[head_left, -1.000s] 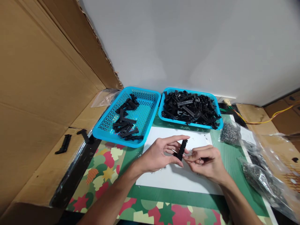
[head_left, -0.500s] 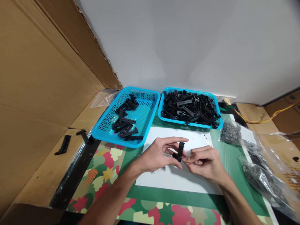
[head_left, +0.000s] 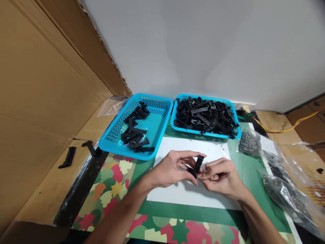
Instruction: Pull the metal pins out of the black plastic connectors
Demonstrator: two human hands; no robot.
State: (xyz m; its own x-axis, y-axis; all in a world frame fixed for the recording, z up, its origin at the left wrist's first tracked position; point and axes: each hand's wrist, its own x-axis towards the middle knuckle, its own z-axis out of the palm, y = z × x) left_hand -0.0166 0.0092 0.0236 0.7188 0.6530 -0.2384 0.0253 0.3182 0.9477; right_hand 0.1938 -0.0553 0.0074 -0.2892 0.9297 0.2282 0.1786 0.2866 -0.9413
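Over the white sheet [head_left: 182,196], my left hand [head_left: 175,168] holds a small, narrow black plastic part [head_left: 199,164] between its thumb and fingers. The part leans, its upper end tilted to the right. My right hand [head_left: 223,176] wears a ring and is closed in a pinch against the part's lower end. Whatever lies between those fingertips is hidden or too small to name.
A blue basket [head_left: 158,149] with some black parts stands at the left; a blue tray [head_left: 203,132] heaped with them is beside it. Bags of small metal pieces [head_left: 250,144] lie at the right. Two black parts [head_left: 68,158] rest on cardboard at far left.
The black plastic part has turned in my fingers, and its upper end now leans further right. Both hands stay in nearly the same place.
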